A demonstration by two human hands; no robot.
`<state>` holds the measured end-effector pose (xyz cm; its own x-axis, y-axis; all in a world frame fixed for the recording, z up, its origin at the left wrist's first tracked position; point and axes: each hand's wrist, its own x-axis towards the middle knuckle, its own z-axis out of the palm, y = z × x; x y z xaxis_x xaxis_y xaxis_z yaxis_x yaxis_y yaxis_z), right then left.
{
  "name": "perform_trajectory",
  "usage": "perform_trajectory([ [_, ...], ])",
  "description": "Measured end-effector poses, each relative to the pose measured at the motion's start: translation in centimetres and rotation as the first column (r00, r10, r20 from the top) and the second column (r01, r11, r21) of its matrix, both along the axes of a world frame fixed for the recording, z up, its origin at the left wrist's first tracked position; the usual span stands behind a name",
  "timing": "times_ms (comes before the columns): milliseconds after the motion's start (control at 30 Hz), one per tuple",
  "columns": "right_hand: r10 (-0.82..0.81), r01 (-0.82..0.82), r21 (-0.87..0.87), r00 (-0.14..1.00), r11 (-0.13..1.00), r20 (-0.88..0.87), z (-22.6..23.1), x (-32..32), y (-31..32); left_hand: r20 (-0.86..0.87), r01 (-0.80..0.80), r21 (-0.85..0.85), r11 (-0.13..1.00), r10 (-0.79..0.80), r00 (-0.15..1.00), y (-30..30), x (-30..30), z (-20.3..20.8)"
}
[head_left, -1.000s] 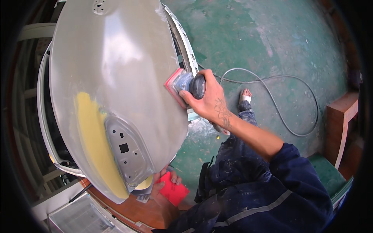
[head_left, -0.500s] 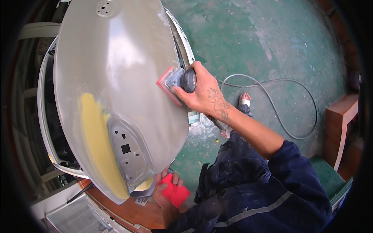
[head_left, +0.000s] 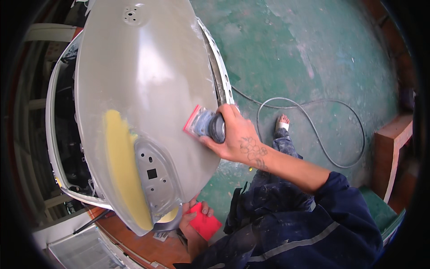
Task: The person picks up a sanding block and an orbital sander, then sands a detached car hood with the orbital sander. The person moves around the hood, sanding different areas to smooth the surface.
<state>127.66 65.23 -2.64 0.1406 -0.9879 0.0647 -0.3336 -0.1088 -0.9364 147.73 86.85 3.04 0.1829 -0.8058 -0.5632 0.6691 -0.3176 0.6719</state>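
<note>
Right hand (head_left: 239, 141), clamped on a sander (head_left: 207, 123) just to its left, held it at the right side of a grey panel (head_left: 172, 96), whose long axis ran up the view; left hand (head_left: 187, 220), beside the panel's lower end, gripped a red sheet (head_left: 204, 224).

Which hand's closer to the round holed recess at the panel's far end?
Right. The right hand grips the sander partway along the panel from the round recess; the left hand, with a red pad, is by the panel's near end.
</note>
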Motion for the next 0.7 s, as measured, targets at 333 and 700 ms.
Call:
perform_trajectory([
  [333, 0.091, -0.089, -0.034, 0.993, 0.995, 0.077, -1.0, -0.8, 2.4, 0.044, -0.027, -0.016, 1.000, 0.027, 0.999, 0.7, -0.2, -0.9],
  [700, -0.026, 0.030, -0.109, 0.999, 0.994, 0.038, -4.9, -0.9, -1.4, 0.186, -0.008, -0.021, 1.000, 0.012, 0.983, -0.1, -2.4, -6.6],
])
